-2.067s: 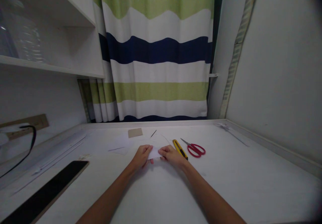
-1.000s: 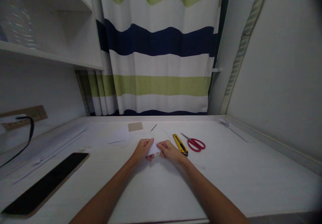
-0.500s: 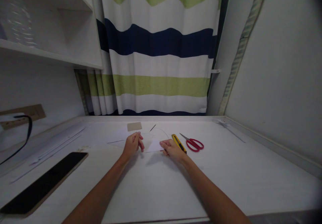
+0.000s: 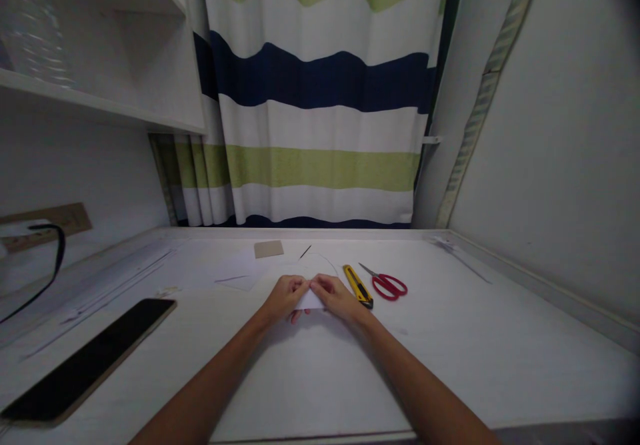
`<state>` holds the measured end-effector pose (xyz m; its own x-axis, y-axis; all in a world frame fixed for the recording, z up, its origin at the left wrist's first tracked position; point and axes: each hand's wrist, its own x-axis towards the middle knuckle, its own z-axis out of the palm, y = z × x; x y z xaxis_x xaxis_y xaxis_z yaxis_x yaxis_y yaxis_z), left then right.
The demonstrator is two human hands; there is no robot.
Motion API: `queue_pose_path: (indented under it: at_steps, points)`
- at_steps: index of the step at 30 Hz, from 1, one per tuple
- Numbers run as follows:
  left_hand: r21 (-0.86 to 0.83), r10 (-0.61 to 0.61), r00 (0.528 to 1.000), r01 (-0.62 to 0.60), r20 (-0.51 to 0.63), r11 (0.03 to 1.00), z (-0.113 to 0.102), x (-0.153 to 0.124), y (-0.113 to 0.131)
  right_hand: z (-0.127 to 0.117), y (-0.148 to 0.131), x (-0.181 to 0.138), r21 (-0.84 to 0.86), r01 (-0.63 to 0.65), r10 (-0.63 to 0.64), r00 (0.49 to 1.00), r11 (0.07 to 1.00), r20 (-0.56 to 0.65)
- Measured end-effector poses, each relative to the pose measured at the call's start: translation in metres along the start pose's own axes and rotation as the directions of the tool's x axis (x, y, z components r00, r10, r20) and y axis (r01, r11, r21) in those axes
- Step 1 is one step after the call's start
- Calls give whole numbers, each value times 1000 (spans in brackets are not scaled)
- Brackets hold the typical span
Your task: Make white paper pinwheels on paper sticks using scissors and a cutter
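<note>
A small piece of white paper (image 4: 311,300) is held just above the white desk, between my two hands. My left hand (image 4: 287,297) pinches its top edge from the left, with some fingertips showing below the paper. From the right, my right hand (image 4: 336,296) pinches the same edge, the two thumbs close together. Right beside my right hand lies a yellow utility knife (image 4: 357,285). Scissors with red handles (image 4: 389,286) rest a little farther right. Beyond my hands are a thin dark stick-like thing (image 4: 305,252) and a grey-beige card (image 4: 269,249).
A dark, flat slab-like thing (image 4: 90,362) lies on the desk (image 4: 450,358) at left. White paper sheets (image 4: 240,268) lie left of my hands. A black cable (image 4: 61,252) hangs at far left. A shelf (image 4: 100,105) juts out above; a striped curtain (image 4: 320,125) closes the back.
My left hand has moved right and closed on the paper, which only my right hand held before. The paper now sits between both hands, slightly nearer to me.
</note>
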<state>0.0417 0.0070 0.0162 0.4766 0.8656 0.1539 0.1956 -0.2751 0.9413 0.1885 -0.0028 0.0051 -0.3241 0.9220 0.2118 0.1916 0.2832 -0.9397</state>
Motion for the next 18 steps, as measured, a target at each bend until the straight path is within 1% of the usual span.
queue_pose_path:
  at_steps: [3,6,11,14,18]
  points:
    - [-7,1,999,-1,48,1000,1,0,1,-1,-1,1,56,14,-13,1000,998,-11]
    - [-17,-1,995,3,95,1000,2,-1,2,-3,-1,1,102,12,-13,1000,995,12]
    - [-30,-20,987,25,158,999,3,-5,4,-4,2,1,108,7,-13,999,994,48]
    - [-30,-29,982,35,186,999,3,-6,5,-6,5,1,74,23,-24,1000,997,11]
    - [-9,-51,974,54,221,998,0,-6,4,-12,6,-1,9,52,-51,995,999,-85]
